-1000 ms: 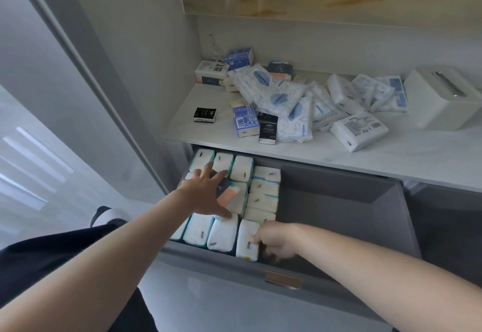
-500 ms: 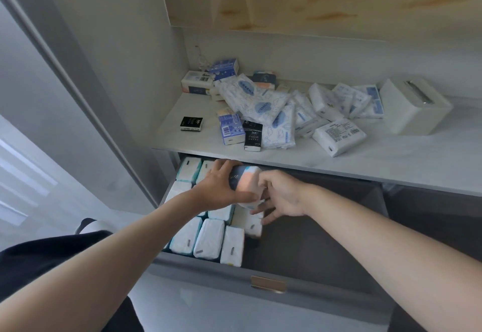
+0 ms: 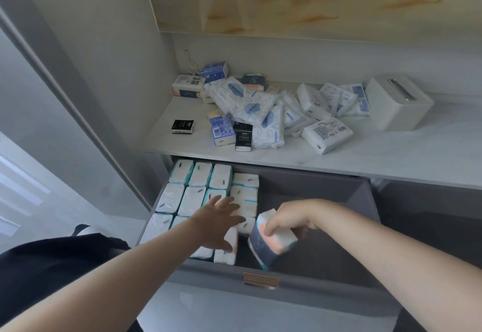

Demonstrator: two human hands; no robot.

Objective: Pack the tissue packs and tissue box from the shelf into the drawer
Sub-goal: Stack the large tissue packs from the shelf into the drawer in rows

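Observation:
The grey drawer [image 3: 362, 196] is pulled out below the white shelf [image 3: 391, 159]. Its left half holds rows of white tissue packs [image 3: 191, 200] standing on end. My right hand [image 3: 289, 218] is shut on a navy, peach and white tissue pack [image 3: 271, 244], tilted just right of the rows near the drawer's front. My left hand [image 3: 219, 223] lies flat with fingers spread over the packed rows, holding nothing. On the shelf lies a heap of several blue-and-white tissue packs [image 3: 250, 107], one white pack [image 3: 327, 134] apart, and a white tissue box [image 3: 397, 106] at the right.
A small black pack [image 3: 183, 126] lies alone on the shelf's left. A brass handle [image 3: 260, 280] sits on the drawer front. A grey wall panel borders the shelf on the left. The drawer's right half shows its bare dark floor [image 3: 326, 227].
The navy and peach pack has passed from my left hand to my right, which has lowered it beside the rows. My left hand has let go and spread over the packed tissues.

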